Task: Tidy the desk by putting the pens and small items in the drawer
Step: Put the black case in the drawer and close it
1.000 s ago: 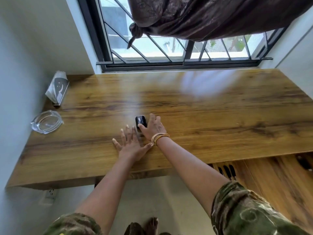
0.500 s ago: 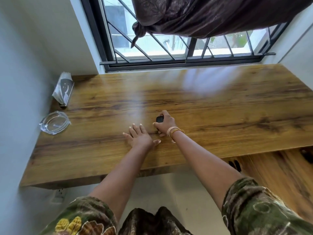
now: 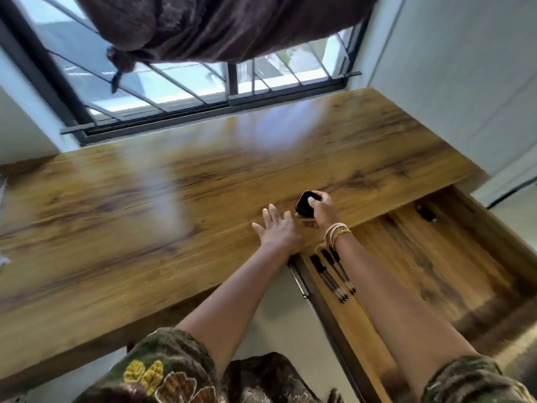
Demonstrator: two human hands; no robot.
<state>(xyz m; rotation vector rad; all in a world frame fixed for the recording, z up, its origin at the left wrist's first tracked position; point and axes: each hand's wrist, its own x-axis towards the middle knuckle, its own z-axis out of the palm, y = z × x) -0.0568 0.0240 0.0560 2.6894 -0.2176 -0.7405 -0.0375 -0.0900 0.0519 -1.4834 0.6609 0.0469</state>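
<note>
My right hand (image 3: 321,212) grips a small black case (image 3: 305,203) and holds it lifted just above the wooden desk (image 3: 145,216), close to the desk's front edge. My left hand (image 3: 277,231) lies flat on the desk beside it, fingers spread, holding nothing. Below and to the right, the wooden drawer (image 3: 436,257) stands pulled out. Three dark pens (image 3: 334,274) lie side by side at its left end, partly hidden by my right forearm. A small dark item (image 3: 425,212) sits at the drawer's back right.
A window with black bars (image 3: 232,91) runs along the desk's far edge, and a dark knotted curtain (image 3: 203,27) hangs over it. A white wall (image 3: 465,82) closes the right side. White objects poke in at the far left edge (image 3: 3,257).
My right hand closed on the black case and lifted it off the desk, carrying it toward the right. The view swung right, bringing the pulled-out drawer into sight and dropping the glass dish out of frame.
</note>
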